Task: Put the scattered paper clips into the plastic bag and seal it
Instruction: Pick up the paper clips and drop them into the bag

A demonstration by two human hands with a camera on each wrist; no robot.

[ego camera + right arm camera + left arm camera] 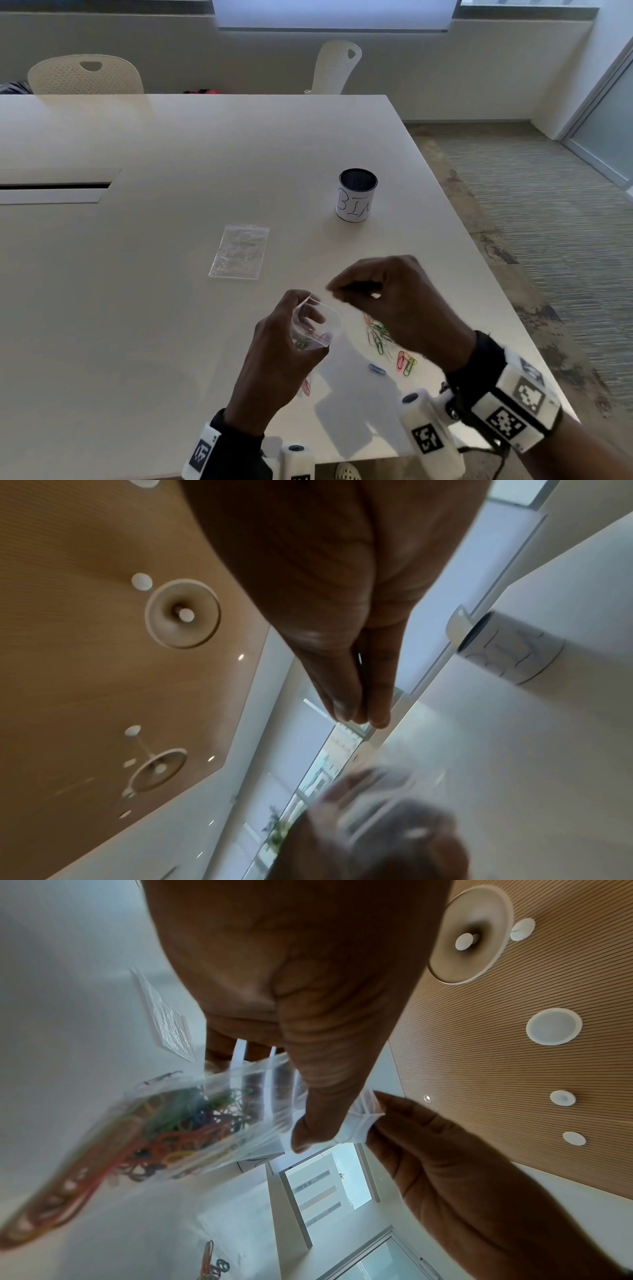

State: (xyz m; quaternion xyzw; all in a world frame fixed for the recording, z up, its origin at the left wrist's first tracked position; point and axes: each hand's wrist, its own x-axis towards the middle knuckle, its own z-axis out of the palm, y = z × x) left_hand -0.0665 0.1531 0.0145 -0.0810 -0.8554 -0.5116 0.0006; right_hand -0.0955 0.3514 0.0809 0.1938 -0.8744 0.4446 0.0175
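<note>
Clutching the plastic bag [313, 325] in my left hand [274, 356], right hand [394, 301] pinching its mouth (loose clips [380, 337] remain near the table's [171, 154] right edge); tilting risks spills.

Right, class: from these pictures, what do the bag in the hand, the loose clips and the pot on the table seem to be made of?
Bag: thin clear plastic film; fingers and clips show through it, and it creases.
Loose clips: probably wire with a coloured coating, pink, green, blue; too small to confirm.
Pot: seemingly dark mesh, likely metal, wrapped in white paper with handwritten letters.
</note>
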